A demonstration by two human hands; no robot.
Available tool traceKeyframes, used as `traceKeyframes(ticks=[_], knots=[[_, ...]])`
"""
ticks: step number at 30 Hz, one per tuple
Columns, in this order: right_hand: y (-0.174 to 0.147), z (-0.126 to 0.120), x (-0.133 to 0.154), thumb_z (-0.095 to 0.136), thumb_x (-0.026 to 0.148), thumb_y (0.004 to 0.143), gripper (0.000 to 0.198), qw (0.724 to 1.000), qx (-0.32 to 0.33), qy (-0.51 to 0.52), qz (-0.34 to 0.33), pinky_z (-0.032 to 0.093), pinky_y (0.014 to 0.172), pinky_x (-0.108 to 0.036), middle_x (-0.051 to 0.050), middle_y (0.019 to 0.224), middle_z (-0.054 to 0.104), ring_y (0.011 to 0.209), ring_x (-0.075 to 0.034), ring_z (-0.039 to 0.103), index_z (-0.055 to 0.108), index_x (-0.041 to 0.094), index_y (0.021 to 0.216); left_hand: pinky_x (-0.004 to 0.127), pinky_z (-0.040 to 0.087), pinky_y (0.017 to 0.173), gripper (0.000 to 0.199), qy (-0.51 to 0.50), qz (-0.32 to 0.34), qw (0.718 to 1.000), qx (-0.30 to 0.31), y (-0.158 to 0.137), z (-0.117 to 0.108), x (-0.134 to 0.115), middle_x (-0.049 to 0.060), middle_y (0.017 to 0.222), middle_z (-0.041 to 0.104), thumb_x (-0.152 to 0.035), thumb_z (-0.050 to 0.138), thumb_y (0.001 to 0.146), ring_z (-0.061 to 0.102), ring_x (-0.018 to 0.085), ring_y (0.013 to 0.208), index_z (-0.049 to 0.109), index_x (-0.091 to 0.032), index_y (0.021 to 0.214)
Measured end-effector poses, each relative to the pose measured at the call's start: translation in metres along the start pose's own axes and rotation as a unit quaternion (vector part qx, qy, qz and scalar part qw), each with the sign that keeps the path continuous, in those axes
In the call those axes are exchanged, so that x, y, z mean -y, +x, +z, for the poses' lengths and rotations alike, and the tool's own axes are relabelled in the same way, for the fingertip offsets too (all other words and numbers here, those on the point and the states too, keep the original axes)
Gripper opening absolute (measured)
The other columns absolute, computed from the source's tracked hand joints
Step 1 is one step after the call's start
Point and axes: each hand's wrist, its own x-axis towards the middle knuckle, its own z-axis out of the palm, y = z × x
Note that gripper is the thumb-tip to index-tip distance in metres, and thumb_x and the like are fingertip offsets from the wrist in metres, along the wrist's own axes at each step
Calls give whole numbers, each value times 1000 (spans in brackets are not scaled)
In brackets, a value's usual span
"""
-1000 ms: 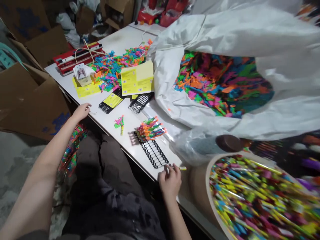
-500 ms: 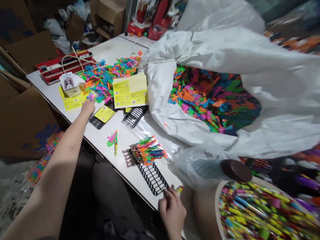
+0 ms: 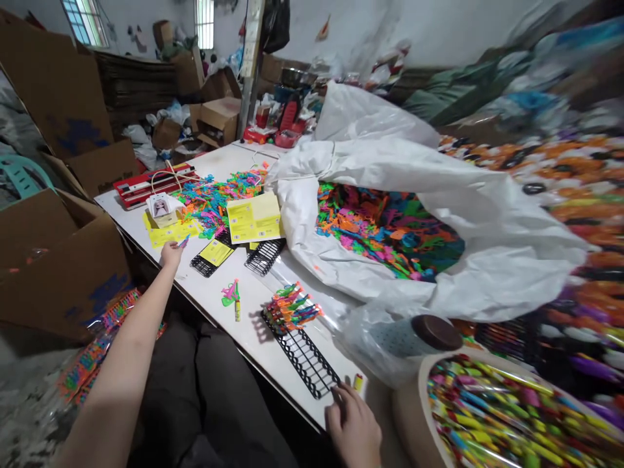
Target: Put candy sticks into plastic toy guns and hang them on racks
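My left hand [image 3: 170, 253] reaches over the table's left edge and pinches a small blue and pink plastic piece [image 3: 184, 241]. Just beyond it lies a heap of bright plastic pieces [image 3: 209, 201]. At the near end of a black plastic rack [image 3: 307, 357], my right hand [image 3: 355, 422] has its fingers bent onto the corner. Upright colourful pieces [image 3: 290, 309] fill the rack's far end; its near slots are bare. Beside the right fingertips is a small yellow tube [image 3: 358, 382]. A pink and green piece with another yellow tube [image 3: 237, 309] lies left of the rack.
A big white sack [image 3: 487, 260] of plastic pieces takes up the table's right side. A tub [image 3: 424, 403] of colourful tubes stands at the near right. Yellow printed sheets [image 3: 253, 218] lie over other black racks [image 3: 263, 258]. A red sealer-like device [image 3: 156, 185] sits far left.
My left hand has drawn slightly back from the heap, and a small blue and pink piece now shows in its fingers. My right hand stays at the rack's end. The view has tilted up.
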Motion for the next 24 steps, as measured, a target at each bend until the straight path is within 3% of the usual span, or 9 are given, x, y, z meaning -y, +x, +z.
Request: traceKeyframes(ticks=[4, 6, 8, 11, 13, 15, 18, 21, 24], knots=[[2, 2, 3, 39, 31, 83, 36, 1000, -1, 3, 17, 49, 75, -42, -11, 113, 64, 99, -29, 61, 65, 12, 99, 28, 45, 90, 29, -39, 47, 995, -75, -54, -39, -24, 5, 93, 54, -14, 53, 73, 56, 15, 92, 46, -16, 101], [4, 1, 6, 41, 31, 82, 34, 1000, -2, 6, 15, 49, 74, -43, -10, 113, 64, 98, -29, 61, 66, 14, 99, 27, 46, 88, 33, -116, 96, 982, -116, -95, -59, -33, 3, 89, 50, -13, 50, 69, 55, 13, 87, 42, -18, 101], [6, -2, 11, 43, 28, 82, 32, 999, 4, 32, -6, 49, 77, -44, -10, 110, 65, 96, -28, 60, 67, 15, 99, 23, 47, 80, 36, -228, 107, 962, -110, -140, -74, -36, 1, 85, 44, -13, 48, 64, 52, 11, 82, 38, -21, 97], [9, -9, 25, 45, 22, 81, 28, 990, 42, 120, -64, 50, 81, -42, -11, 104, 66, 94, -24, 61, 68, 15, 97, 18, 44, 63, 34, -366, 40, 929, -29, -206, -84, -28, -1, 82, 41, -20, 52, 62, 47, 9, 70, 39, -23, 94], [11, -15, 40, 46, 19, 83, 25, 978, 72, 174, -94, 51, 79, -39, -11, 98, 67, 90, -22, 61, 67, 16, 95, 16, 36, 52, 28, -393, -42, 919, 8, -246, -85, -22, -2, 76, 40, -26, 57, 64, 41, 8, 61, 42, -22, 88], [14, -23, 58, 46, 17, 82, 24, 972, 62, 208, -92, 52, 76, -39, -11, 93, 67, 86, -22, 61, 66, 15, 94, 16, 32, 48, 23, -395, -107, 910, 63, -281, -84, -20, -3, 68, 39, -28, 60, 65, 38, 7, 56, 43, -21, 79], [23, -39, 86, 42, 15, 85, 24, 959, 26, 282, -27, 52, 78, -37, -11, 90, 65, 86, -20, 61, 64, 16, 95, 16, 32, 47, 26, -402, -163, 884, 173, -322, -85, -26, -4, 61, 37, -28, 67, 67, 37, 7, 53, 43, -20, 76], [34, -59, 111, 43, 20, 89, 23, 933, 1, 360, 24, 51, 79, -35, -9, 91, 64, 86, -18, 60, 62, 17, 100, 16, 35, 49, 32, -416, -234, 840, 258, -345, -84, -39, -5, 65, 41, -30, 73, 69, 41, 7, 54, 47, -23, 85], [40, -76, 130, 47, 30, 90, 30, 885, -13, 450, 115, 52, 74, -32, -10, 103, 61, 75, -14, 59, 58, 18, 115, 18, 40, 54, 34, -412, -324, 787, 326, -356, -77, -47, -4, 72, 48, -24, 74, 69, 48, 7, 59, 48, -21, 90]])
